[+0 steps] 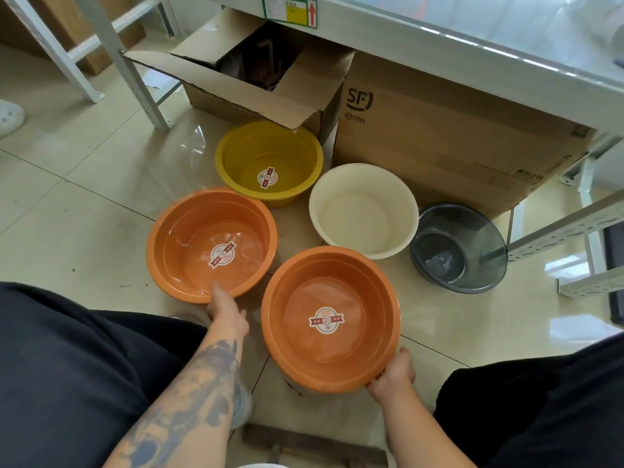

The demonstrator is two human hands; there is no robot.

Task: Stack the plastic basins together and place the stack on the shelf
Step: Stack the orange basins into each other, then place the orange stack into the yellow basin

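Note:
Several plastic basins sit on the tiled floor. My right hand (393, 374) grips the near rim of an orange basin (337, 352), which is tilted and lifted a little. My left hand (227, 310) touches the near rim of a second orange basin (189, 238) to the left; whether its fingers close on the rim is unclear. Behind them stand a yellow basin (243, 153), a cream basin (363, 184) and a dark translucent grey basin (479, 231) leaning on its side. The white metal shelf (472, 38) runs overhead at the back.
An open cardboard box (236, 89) and a large closed SF box (439, 130) stand under the shelf, right behind the basins. White shelf posts (131, 69) rise at the left, perforated rails (567, 231) at the right. My dark-trousered knees flank the near floor. A wooden piece (304, 444) lies near my feet.

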